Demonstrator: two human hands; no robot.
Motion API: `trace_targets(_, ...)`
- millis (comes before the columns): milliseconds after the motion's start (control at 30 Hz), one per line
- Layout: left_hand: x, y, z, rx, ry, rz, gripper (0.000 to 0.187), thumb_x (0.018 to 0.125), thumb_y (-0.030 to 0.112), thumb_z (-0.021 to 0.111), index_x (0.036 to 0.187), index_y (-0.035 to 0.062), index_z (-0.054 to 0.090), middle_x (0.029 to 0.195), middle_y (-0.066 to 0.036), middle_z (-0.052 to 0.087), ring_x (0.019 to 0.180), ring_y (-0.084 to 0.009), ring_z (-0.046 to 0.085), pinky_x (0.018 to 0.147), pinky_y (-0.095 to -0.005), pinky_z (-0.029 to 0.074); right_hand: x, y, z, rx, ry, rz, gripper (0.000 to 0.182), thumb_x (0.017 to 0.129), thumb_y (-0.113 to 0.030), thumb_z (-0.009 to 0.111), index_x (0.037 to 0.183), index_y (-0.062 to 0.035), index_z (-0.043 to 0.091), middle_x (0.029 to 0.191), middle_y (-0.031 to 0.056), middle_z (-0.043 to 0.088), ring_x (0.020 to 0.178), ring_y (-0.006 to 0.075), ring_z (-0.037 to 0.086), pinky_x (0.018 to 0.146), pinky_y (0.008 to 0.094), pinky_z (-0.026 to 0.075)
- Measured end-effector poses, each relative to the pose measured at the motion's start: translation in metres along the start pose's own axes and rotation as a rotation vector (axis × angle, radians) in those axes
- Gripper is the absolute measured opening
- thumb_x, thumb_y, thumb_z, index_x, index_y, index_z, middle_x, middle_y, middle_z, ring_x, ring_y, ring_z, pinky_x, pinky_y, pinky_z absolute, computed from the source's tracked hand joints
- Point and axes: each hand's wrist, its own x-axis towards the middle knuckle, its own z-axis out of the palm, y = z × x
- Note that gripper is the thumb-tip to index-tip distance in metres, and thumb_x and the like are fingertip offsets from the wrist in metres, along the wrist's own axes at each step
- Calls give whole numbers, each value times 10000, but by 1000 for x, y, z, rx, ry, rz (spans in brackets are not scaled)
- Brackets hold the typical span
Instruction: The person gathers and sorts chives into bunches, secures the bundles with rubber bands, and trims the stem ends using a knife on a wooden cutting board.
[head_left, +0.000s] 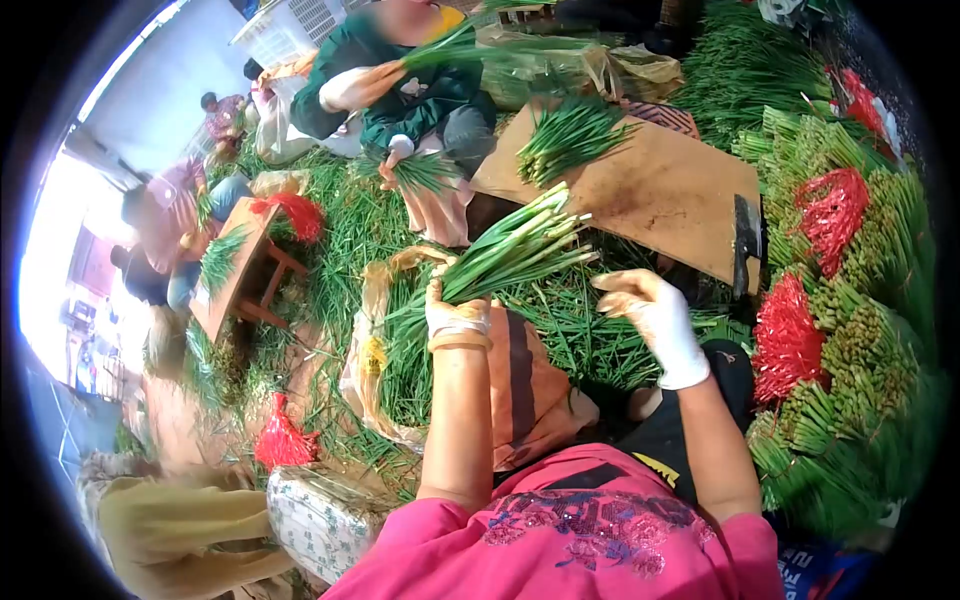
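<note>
My left hand (458, 314), in a thin white glove, grips a loose bunch of garlic chives (520, 248). The pale cut ends point up and to the right, and the green leaves hang down on the left. To the right of those ends, my right hand (650, 318) is held in the air, also gloved, with its fingers bent but apart and nothing visible in them. Below the bunch, an orange sack (535, 385) lies against my lap, with more chives in its mouth. A wooden board (665, 195) just ahead bears another bunch of chives (568, 140).
A dark-handled knife (746, 240) lies at the board's right edge. Stacked chive bundles (850, 345) with red plastic strips (787, 335) line the right side. Loose leaves cover the floor. A co-worker in a green top (430, 105) holds chives opposite; others sit by a low bench (228, 265).
</note>
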Motion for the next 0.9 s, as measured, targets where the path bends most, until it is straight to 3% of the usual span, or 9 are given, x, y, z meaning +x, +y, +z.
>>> trace_targets(133,-6,-15,-2,69,26,-30,281,883,264,408,894,97,633,952,-72,672,906,-262,624,851,-496,468,14,22,26,52,-71,-39,202,847,-32,587,1039,29,603,833,89,659,712,109,620,617,221,497)
trace_targets(267,-16,-20,-1,97,30,-61,318,878,301,401,924,92,636,973,-70,668,930,-272,612,869,-513,452,25,25,28,-84,-48,-13,117,840,-13,574,931,18,640,774,86,672,623,110,616,571,228,493)
trace_targets(500,-23,-17,2,85,-23,-99,320,851,297,430,938,80,648,965,-77,668,931,-278,607,897,-530,435,-2,53,36,57,64,-194,88,818,1,620,895,40,636,787,76,652,622,100,598,549,235,478)
trace_targets(733,-16,-10,-1,61,-93,-99,289,819,278,459,895,69,643,930,-90,667,924,-296,604,897,-537,438,-9,23,20,262,127,-278,75,841,-25,586,811,37,614,789,109,657,618,139,617,552,240,498)
trace_targets(867,5,21,-12,69,-89,9,286,796,241,461,925,58,638,1024,-130,650,997,-336,583,915,-566,426,-8,7,-30,163,462,-272,262,911,-192,553,773,22,618,688,111,660,510,120,583,478,245,479)
trace_targets(900,1,24,-12,153,-105,63,292,813,241,457,958,53,627,1072,-150,627,1037,-347,563,925,-576,418,-12,20,-54,102,309,-108,293,913,-225,550,764,16,624,652,109,652,474,117,566,448,242,459)
